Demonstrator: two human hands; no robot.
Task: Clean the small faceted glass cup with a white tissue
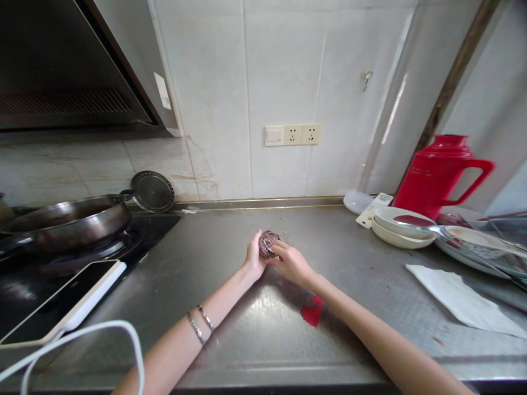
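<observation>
White cable [82,334] nearest; both hands [274,260] clasp small shiny object [267,242] on counter [255,340].

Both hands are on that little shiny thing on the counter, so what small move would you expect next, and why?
Probably a twist or pull by the right hand while the left hand steadies the small shiny object. Both hands clasp it from opposite sides above the steel counter.

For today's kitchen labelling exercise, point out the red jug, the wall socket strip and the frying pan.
red jug [428,174]: head view, on its body.
wall socket strip [292,134]: head view, on the middle socket.
frying pan [68,219]: head view, on its outer side wall.
</observation>
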